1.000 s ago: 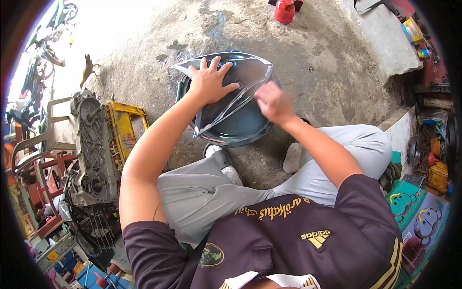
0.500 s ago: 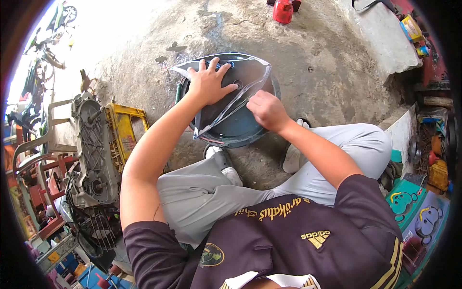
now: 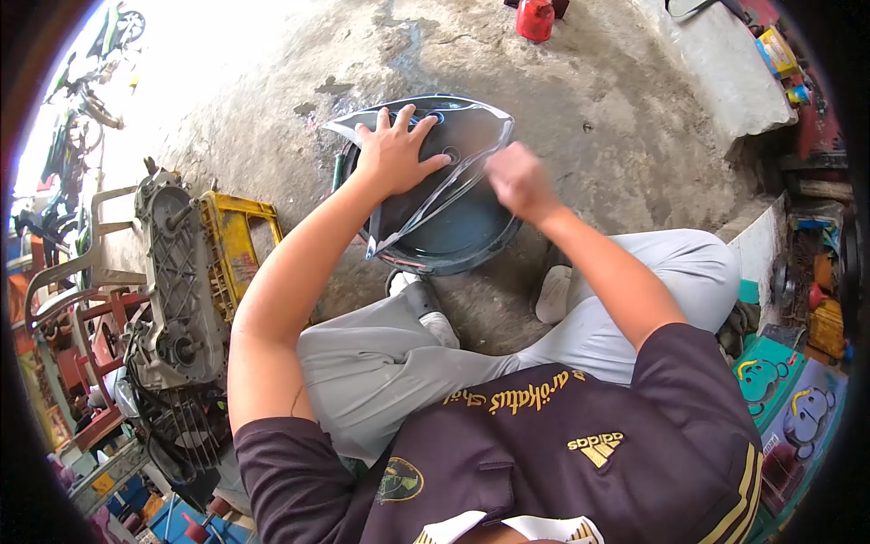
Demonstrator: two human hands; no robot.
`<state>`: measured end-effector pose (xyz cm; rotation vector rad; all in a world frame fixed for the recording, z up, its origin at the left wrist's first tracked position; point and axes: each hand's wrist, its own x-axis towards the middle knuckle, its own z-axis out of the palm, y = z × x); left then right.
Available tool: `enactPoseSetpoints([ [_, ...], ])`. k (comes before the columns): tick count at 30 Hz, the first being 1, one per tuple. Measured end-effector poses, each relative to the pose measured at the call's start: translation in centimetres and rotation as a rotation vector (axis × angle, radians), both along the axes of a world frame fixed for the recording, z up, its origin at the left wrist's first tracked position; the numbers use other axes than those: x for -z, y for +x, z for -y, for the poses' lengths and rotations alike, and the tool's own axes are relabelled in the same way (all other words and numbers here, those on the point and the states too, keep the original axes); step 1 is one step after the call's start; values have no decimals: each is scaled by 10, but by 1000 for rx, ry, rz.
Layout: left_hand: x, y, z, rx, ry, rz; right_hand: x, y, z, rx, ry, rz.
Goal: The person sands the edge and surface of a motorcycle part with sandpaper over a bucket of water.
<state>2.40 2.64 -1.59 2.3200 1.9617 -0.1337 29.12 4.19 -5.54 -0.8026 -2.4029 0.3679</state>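
A dark, roughly triangular panel [image 3: 412,195] with shiny pale edges and small round holes lies across a round dark tub [image 3: 471,257]. Its exact kind is not clear. My left hand [image 3: 396,156] rests on the panel's upper left part with the fingers spread, holding it down flat. Close to the panel's right edge, my right hand [image 3: 522,184] is closed and blurred by motion. Whatever it may be gripping is hidden by the fingers. Inside the tub, the part below the panel looks bluish and wet.
To the left stand a grey metal engine casing [image 3: 172,272] and a yellow crate [image 3: 237,245]. A red container [image 3: 535,20] is on the concrete floor at the top. Teal and purple printed boxes [image 3: 766,374] lie at right, below a concrete block [image 3: 725,86].
My right hand has moved up and to the right along the panel's edge, still closed. My left hand stays spread on the panel, which has barely shifted.
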Motion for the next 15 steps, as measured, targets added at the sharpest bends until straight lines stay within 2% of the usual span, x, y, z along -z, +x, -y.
enactPoseSetpoints([
  [1,1,-1,0,7,24,2,3,4,-9,140,-22,-103],
  [2,2,-1,1,6,26,3,6,10,-16,192,-73,-53],
  [4,1,1,-1,-1,22,-27,3,3,-5,175,-53,-56],
  [5,0,2,-2,2,24,-24,2,-2,5,155,-42,-60],
  [7,-2,3,-3,-8,-11,-25,-2,-11,25,-74,-23,-36],
  [10,1,1,-2,3,16,-10,-5,-14,30,-191,5,29],
  [13,5,-1,0,8,47,4,0,-3,6,-110,-2,-61],
  [15,1,-1,-1,0,4,-2,3,0,-4,120,-43,-141],
])
